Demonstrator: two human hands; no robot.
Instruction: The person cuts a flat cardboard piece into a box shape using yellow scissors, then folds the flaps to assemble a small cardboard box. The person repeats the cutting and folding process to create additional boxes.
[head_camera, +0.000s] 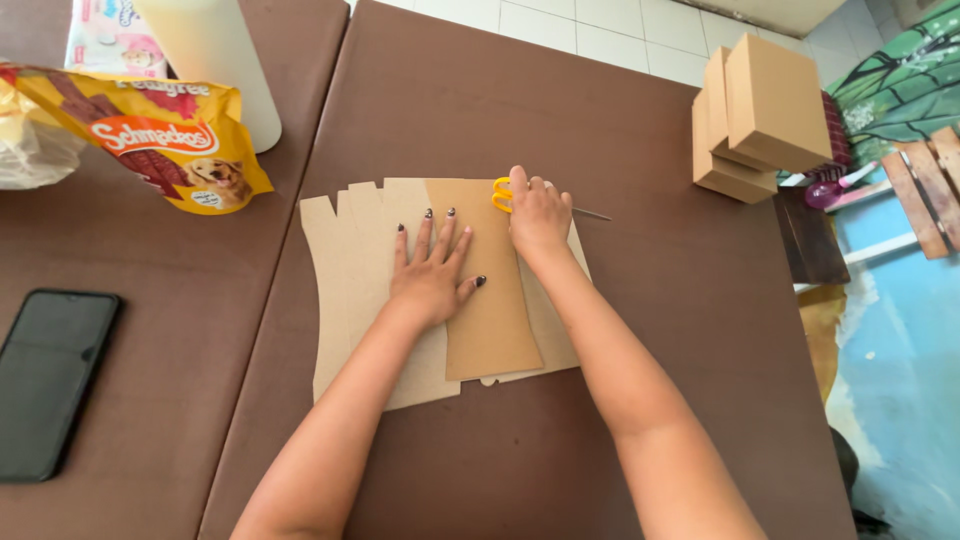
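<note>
While my left hand (432, 270) lies flat with fingers spread on the cardboard sheets (365, 290), pinning them to the brown bench (650, 290), my right hand (538, 215) closes its grip on the yellow-handled scissors (503, 194) at the sheets' far edge. Right of that grip the bench lies bare up to the stacked cardboard boxes (760, 110). A dark phone (50, 380) sits well left.
</note>
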